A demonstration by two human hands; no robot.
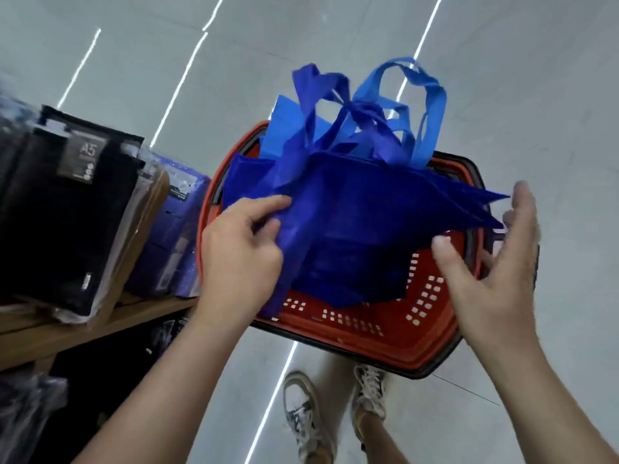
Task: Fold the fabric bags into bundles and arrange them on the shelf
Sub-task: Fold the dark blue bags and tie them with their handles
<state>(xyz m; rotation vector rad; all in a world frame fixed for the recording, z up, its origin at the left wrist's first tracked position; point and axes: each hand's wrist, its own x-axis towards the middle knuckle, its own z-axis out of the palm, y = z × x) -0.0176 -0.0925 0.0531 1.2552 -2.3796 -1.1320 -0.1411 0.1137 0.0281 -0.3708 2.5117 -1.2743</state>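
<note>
Left grip (241,242) pinches blue bags (351,222), which hide much of the basket (368,329)

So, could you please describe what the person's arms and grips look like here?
The left arm and right arm are bare to the frame's edge, with no sleeves showing. The left grip and right grip are bare hands: no gloves, rings, watch or bracelets visible.

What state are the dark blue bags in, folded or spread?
Spread, not bundled: the dark blue bags fan out flat over the red basket; left hand pinches one edge, right hand open near the other.
</note>
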